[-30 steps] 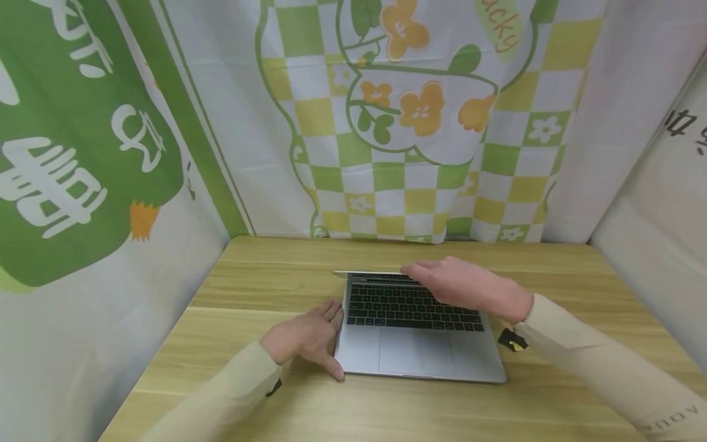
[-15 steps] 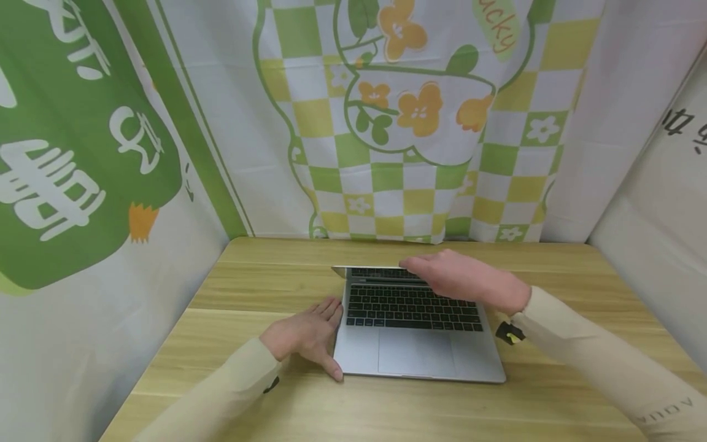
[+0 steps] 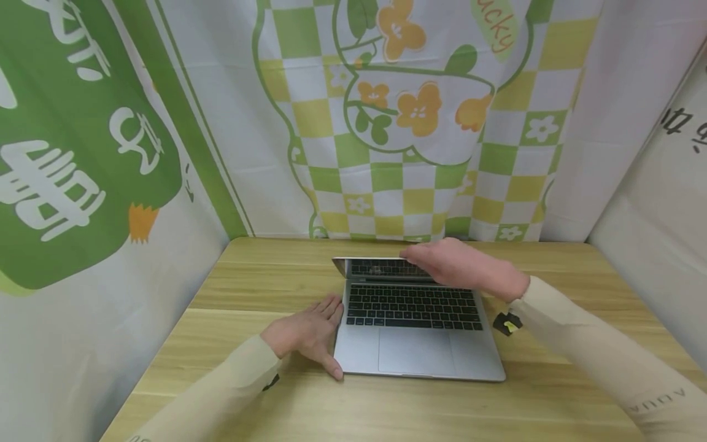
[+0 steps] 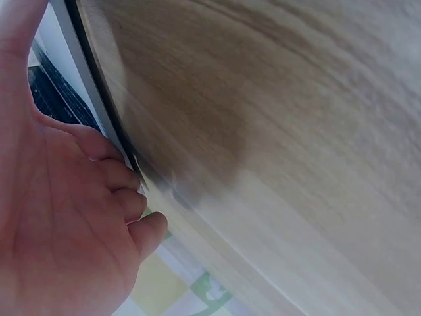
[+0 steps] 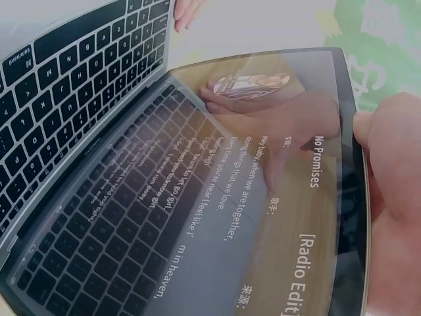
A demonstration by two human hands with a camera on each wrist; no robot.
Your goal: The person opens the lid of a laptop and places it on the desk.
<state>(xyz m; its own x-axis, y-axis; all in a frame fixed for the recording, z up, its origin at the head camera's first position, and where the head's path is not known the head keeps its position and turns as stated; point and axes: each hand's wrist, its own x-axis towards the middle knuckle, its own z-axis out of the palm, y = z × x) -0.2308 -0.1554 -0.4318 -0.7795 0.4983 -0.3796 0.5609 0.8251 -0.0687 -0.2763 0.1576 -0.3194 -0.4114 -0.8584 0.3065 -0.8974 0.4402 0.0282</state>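
A silver laptop (image 3: 417,353) lies on the wooden table with its lid (image 3: 372,267) partly raised. My left hand (image 3: 309,336) rests on the table against the laptop's left edge, fingers straight and thumb spread towards the front corner. The left wrist view shows its palm side along the thin laptop edge. At the top edge of the lid, my right hand (image 3: 461,265) holds on with its fingers together, covering the lid's right part; its thumb is hidden in the head view. In the right wrist view the lit screen (image 5: 263,217) shows lyrics and reflects the keyboard (image 5: 72,85).
The wooden table (image 3: 221,374) runs back to a printed curtain (image 3: 359,153) with green and yellow checks. More cloth hangs at both sides, including a green-patterned one (image 3: 66,184) on the left. A small black piece (image 3: 507,323) hangs under the right sleeve.
The lid has tilted further up and the screen's lower part shows more. My right hand has risen with it, slightly away from me. My left hand has stayed in place.
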